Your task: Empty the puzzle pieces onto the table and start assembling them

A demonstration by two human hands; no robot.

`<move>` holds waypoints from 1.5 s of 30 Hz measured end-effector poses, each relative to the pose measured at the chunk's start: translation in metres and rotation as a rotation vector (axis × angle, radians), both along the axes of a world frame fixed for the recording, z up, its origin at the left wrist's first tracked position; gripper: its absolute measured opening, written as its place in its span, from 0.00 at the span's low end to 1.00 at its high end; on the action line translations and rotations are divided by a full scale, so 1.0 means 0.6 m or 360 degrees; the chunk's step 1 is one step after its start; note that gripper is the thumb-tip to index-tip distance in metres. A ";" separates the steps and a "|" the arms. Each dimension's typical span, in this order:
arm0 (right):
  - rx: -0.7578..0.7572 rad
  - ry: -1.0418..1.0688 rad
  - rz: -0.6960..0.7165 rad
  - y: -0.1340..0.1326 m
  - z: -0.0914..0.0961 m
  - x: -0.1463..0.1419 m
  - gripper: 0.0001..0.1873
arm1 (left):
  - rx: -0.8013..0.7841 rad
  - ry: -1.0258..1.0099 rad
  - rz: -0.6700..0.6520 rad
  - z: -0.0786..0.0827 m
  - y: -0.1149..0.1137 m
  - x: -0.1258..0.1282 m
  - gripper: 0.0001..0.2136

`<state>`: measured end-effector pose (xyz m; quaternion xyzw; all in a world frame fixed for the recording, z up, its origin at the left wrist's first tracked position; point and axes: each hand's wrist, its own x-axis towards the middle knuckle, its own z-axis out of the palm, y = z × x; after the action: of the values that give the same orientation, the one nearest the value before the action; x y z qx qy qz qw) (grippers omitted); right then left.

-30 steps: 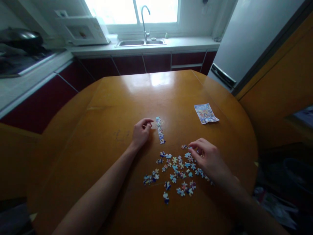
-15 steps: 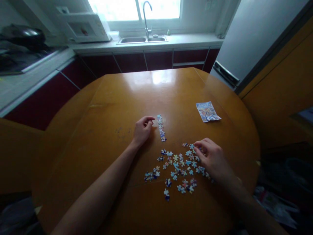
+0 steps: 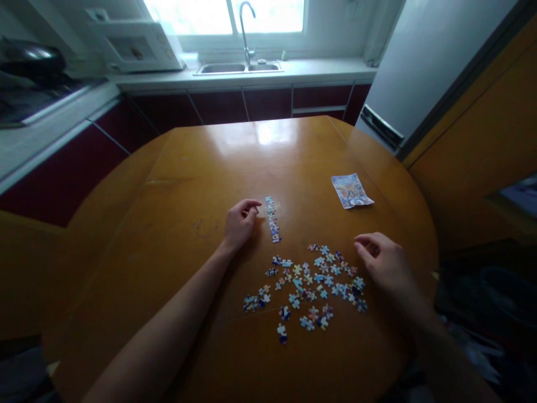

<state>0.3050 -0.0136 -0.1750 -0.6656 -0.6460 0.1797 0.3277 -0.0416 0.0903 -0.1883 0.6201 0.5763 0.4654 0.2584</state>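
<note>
On the round wooden table [image 3: 201, 168], my left hand [image 3: 240, 224] rests with its fingers curled in, just left of a short strip of joined puzzle pieces [image 3: 272, 219]; nothing shows in it. Several loose puzzle pieces [image 3: 312, 282] lie scattered nearer to me. Just right of this scatter, my right hand [image 3: 386, 266] hovers with thumb and forefinger drawn together in a pinch. Whether a piece sits between them I cannot make out.
A small printed picture sheet [image 3: 351, 191] lies at the table's far right. Beyond the table run a counter with sink and tap [image 3: 239, 68], a microwave [image 3: 134, 47] and a stove with a pan [image 3: 29, 56]. A grey fridge [image 3: 419, 67] stands at the right.
My right hand has drawn back to the right, off the scattered pieces onto their right edge. My left hand has stayed beside the joined strip.
</note>
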 end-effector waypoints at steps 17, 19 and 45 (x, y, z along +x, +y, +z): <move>0.0617 0.0178 -0.0288 0.003 -0.004 -0.006 0.08 | 0.0009 0.0035 -0.0003 -0.004 0.002 -0.003 0.10; 0.0626 0.0186 -0.0279 0.003 -0.005 -0.006 0.07 | 0.0014 0.0027 -0.0006 -0.004 0.003 -0.003 0.10; 0.0585 0.0181 -0.0310 0.003 -0.005 -0.007 0.08 | -0.0010 0.0038 -0.0003 -0.002 0.001 -0.002 0.10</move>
<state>0.3009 -0.0119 -0.1781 -0.6427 -0.5810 0.0635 0.4952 -0.0431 0.0907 -0.1896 0.6254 0.5802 0.4560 0.2538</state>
